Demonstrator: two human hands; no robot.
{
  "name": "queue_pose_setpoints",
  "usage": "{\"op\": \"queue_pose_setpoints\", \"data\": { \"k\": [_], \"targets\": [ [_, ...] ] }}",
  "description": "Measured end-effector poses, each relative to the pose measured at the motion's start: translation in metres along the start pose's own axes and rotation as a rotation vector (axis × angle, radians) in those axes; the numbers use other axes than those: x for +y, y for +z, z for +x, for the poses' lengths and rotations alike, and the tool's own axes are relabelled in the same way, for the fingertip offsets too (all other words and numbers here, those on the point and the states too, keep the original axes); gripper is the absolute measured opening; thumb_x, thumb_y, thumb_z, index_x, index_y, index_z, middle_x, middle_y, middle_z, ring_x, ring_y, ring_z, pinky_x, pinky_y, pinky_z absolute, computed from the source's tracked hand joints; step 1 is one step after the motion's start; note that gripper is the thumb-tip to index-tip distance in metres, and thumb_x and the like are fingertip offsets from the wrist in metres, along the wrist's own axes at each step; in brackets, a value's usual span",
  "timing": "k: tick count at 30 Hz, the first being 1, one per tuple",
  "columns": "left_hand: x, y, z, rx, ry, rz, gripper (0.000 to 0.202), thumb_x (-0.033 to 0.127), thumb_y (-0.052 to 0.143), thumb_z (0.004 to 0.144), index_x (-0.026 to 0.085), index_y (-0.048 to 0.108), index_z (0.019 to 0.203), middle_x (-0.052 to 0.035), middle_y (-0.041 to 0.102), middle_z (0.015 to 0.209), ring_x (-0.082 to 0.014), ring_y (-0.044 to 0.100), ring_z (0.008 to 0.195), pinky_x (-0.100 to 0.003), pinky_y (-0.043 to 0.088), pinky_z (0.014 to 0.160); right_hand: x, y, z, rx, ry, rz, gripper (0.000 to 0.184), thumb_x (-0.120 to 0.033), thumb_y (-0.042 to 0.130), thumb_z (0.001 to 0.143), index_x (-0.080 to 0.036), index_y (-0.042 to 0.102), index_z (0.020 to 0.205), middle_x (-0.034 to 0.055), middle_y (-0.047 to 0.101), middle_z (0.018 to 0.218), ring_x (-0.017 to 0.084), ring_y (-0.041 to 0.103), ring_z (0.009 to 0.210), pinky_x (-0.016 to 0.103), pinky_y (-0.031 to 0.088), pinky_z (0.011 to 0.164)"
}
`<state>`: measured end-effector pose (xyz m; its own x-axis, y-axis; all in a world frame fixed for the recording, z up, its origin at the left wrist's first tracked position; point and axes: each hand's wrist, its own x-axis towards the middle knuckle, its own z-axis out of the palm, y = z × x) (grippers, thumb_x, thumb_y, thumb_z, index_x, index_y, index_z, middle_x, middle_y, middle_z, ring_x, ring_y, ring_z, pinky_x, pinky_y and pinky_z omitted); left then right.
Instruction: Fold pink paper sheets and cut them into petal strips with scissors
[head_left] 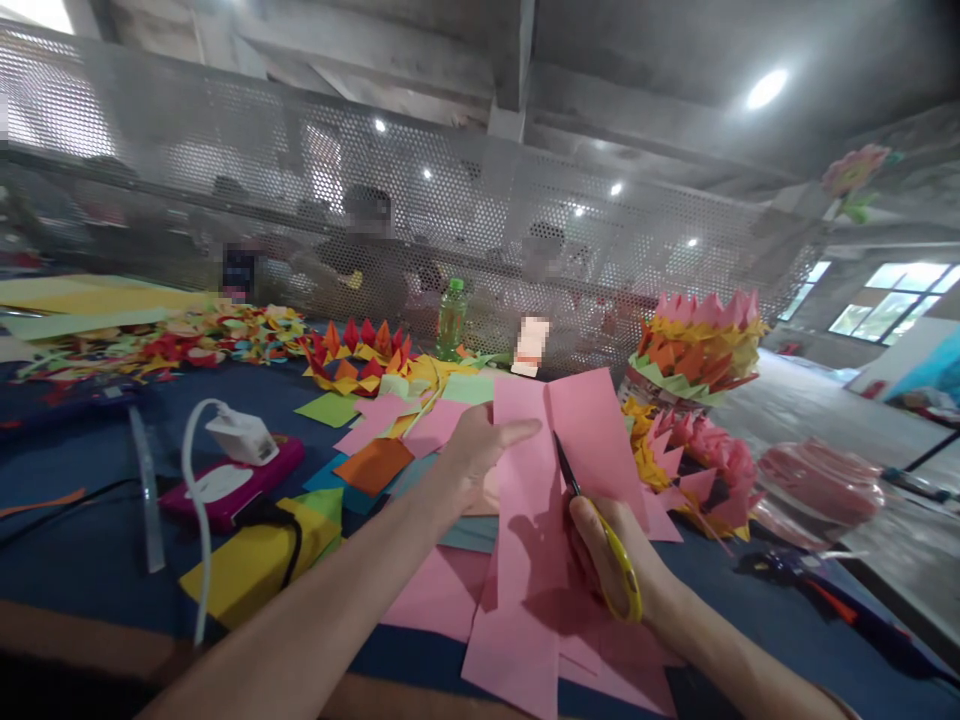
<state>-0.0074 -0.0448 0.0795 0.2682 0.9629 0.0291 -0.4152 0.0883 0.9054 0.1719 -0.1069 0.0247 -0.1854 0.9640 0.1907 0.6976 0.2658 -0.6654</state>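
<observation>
My left hand (pixel 480 450) grips the left edge of an upright sheet of pink paper (pixel 529 490), with its thumb lying across the front. In my right hand (pixel 611 540) is a pair of scissors (pixel 628 580) with yellow handles and dark blades. The blades point up and away from me, at the line between the sheet's left and right parts. Whether the two parts are joined at the top I cannot tell. More pink paper (pixel 442 590) lies flat on the table below my hands.
A purple power strip (pixel 277 470) with a white charger stands left. Behind are a red and yellow paper crown (pixel 360 360), paper scraps (pixel 225 330) and a green bottle (pixel 451 320). Stacked paper petals (pixel 697 350) and a glue gun (pixel 847 600) sit right. A perforated screen (pixel 465 180) rises behind.
</observation>
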Motion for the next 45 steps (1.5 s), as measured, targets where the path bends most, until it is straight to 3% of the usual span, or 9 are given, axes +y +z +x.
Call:
{"op": "queue_pose_setpoints", "data": {
  "k": [3,9,16,22,29,39,45],
  "targets": [
    [-0.001,-0.008,0.007,0.036,0.054,0.005,0.028,0.025,0.077,0.061,0.013,0.071,0.086,-0.0102,0.072,0.082,-0.0211,0.067,0.067,-0.03,0.053,0.059,-0.004,-0.002,0.001,-0.027,-0.031,-0.014,0.051,-0.056,0.03,0.093,-0.02,0.044,0.059,-0.0012,0.046,0.049,0.01,0.039,0.045,0.023,0.027,0.04],
    [-0.012,-0.014,0.014,0.076,-0.072,0.005,0.036,0.027,0.084,0.053,0.011,0.07,0.082,-0.0151,0.072,0.084,-0.0268,0.068,0.071,-0.039,0.055,0.063,-0.011,-0.003,-0.001,-0.039,-0.056,-0.002,0.056,-0.059,0.028,0.092,-0.02,0.045,0.055,-0.0003,0.046,0.046,0.011,0.04,0.041,0.023,0.027,0.039],
    [-0.011,-0.006,0.01,0.126,-0.077,-0.062,0.025,0.02,0.082,0.054,0.013,0.068,0.074,-0.0092,0.07,0.071,-0.0235,0.066,0.061,-0.038,0.055,0.058,-0.013,-0.004,-0.005,-0.036,-0.042,-0.011,0.054,-0.057,0.027,0.093,-0.021,0.042,0.056,0.0004,0.048,0.046,0.011,0.044,0.04,0.024,0.031,0.04],
    [-0.018,-0.003,0.008,0.032,-0.062,-0.108,0.025,0.02,0.082,0.054,0.011,0.069,0.074,-0.0116,0.071,0.074,-0.0254,0.068,0.066,-0.038,0.055,0.061,-0.013,-0.004,-0.005,-0.061,-0.02,0.044,0.054,-0.058,0.024,0.094,-0.022,0.042,0.058,-0.0001,0.048,0.043,0.013,0.046,0.039,0.025,0.033,0.042],
    [-0.024,0.0,0.008,0.065,-0.08,-0.043,0.031,0.023,0.082,0.054,0.01,0.07,0.08,-0.0113,0.07,0.071,-0.0243,0.066,0.061,-0.036,0.054,0.056,-0.01,-0.004,-0.003,0.034,-0.081,-0.074,0.056,-0.055,0.021,0.094,-0.023,0.04,0.053,0.0034,0.049,0.049,0.015,0.045,0.046,0.028,0.033,0.046],
    [-0.021,0.001,0.006,0.041,-0.067,-0.066,0.035,0.024,0.083,0.052,0.008,0.07,0.08,-0.013,0.071,0.074,-0.0259,0.067,0.065,-0.037,0.055,0.059,-0.005,-0.001,-0.005,-0.072,0.069,0.184,0.055,-0.053,0.026,0.095,-0.023,0.042,0.052,0.001,0.049,0.04,0.014,0.048,0.037,0.025,0.031,0.04],
    [-0.019,0.002,0.005,0.041,-0.079,-0.079,0.034,0.023,0.083,0.052,0.009,0.069,0.079,-0.0127,0.07,0.072,-0.0267,0.067,0.063,-0.038,0.054,0.056,-0.004,0.002,-0.005,-0.026,0.031,0.187,0.051,-0.051,0.029,0.095,-0.022,0.04,0.055,-0.0016,0.047,0.042,0.012,0.043,0.039,0.024,0.029,0.04]
  ]
}}
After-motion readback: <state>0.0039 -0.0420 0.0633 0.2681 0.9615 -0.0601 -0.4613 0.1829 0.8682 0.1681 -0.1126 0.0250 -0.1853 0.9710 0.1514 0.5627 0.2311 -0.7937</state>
